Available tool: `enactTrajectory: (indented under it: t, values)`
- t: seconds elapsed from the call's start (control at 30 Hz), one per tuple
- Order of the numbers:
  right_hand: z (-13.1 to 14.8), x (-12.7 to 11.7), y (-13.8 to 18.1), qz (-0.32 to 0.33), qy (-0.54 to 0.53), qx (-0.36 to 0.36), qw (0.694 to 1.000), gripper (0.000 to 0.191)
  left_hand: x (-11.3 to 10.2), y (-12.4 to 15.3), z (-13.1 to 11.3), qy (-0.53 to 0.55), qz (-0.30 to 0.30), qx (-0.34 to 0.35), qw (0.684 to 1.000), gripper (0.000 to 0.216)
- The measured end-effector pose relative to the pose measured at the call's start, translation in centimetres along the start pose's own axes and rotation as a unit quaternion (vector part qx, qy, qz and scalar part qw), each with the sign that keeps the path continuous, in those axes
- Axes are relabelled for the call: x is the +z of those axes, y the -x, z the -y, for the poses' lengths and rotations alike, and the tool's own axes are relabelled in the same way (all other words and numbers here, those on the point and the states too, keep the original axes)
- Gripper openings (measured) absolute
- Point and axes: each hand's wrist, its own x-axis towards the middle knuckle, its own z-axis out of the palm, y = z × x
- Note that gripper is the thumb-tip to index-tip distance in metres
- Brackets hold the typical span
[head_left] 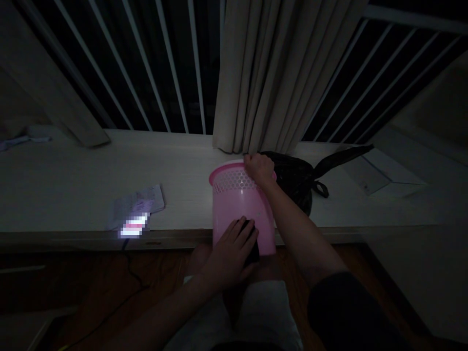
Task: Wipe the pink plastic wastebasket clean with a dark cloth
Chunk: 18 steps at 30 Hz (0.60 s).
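The right hand (pixel 259 169) is stretched forward from a dark sleeve, forearm slanting up over the front of a pink basket (pixel 234 209). Its fingers are curled over the far right part of the rim, which is gripped firmly. The left hand (pixel 232 253) is brought in from the lower left and laid flat against the near side of the basket, low down. Its fingers are extended and slightly spread, and nothing is clasped by them. A small dark thing (pixel 253 240) is pressed beneath the fingertips against the basket wall; what it is cannot be told in the dim light.

The basket is stood upright at the front edge of a pale ledge (pixel 73 180), just below a curtain (pixel 278 73). A band of holes is seen under its rim. A black bag (pixel 296 180), knotted at the top, is set just behind and to the right of the basket, close to the right hand. Some papers (pixel 141 204) are lying on the ledge well to the left, and a folded sheet (pixel 380 173) is lying far to the right. White window bars (pixel 146 63) are seen behind the ledge. A cable (pixel 127 273) is trailed over the wooden floor below.
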Motion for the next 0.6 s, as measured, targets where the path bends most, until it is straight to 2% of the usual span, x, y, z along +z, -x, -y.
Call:
enactTrajectory:
  t: [0.13, 0.33, 0.43, 0.5, 0.53, 0.6]
  values:
    - [0.9, 0.2, 0.1, -0.013, -0.017, -0.014, 1.000, 0.051, -0.2, -1.5, 0.7, 0.023, 0.013, 0.033, 0.999, 0.075]
    - [2.3, 0.0, 0.3, -0.003, -0.014, -0.031, 0.999, 0.047, -0.9, -6.4, 4.1, -0.005, -0.020, -0.041, 0.999, 0.058]
    - [2.4, -0.4, -0.2, 0.042, -0.027, -0.046, 0.998, 0.049, -1.6, -8.5, 5.6, -0.012, -0.010, -0.056, 0.998, 0.060]
    - [1.9, -0.8, -0.3, 0.050, -0.061, -0.083, 0.993, 0.048, -1.9, -9.2, 6.1, -0.011, -0.009, -0.061, 0.998, 0.063]
    - [1.4, -0.9, 0.0, 0.028, -0.088, -0.106, 0.990, 0.046, -2.0, -9.3, 6.1, -0.009, -0.014, -0.060, 0.998, 0.064]
    - [0.1, -0.9, 1.3, -0.066, -0.159, -0.143, 0.975, 0.038, -2.1, -9.2, 6.0, -0.008, -0.034, -0.059, 0.998, 0.062]
